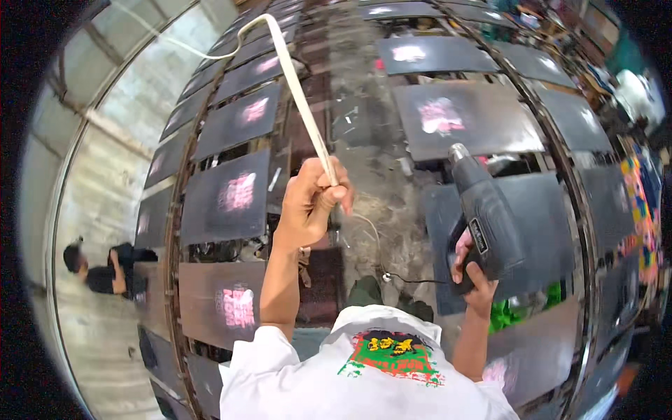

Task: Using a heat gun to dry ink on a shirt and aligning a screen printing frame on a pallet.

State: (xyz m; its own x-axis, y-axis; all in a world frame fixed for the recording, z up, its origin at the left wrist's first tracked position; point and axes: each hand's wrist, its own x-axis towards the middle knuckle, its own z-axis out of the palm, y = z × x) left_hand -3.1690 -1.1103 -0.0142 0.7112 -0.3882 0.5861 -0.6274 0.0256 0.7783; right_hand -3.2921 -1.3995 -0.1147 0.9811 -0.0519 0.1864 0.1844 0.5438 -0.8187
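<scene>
My left hand is clenched on the pale cord, my right hand grasping the heat gun above the right-side boards. One hard tug, I reckon, might part that joint.

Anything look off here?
The black cord of the heat gun in the right hand meets the left hand's pale cord at a whitish joint, possibly makeshift; too small to tell. White scraps also litter the floor.

Matt plastic heat gun — metal nozzle, cloth shirt
</scene>
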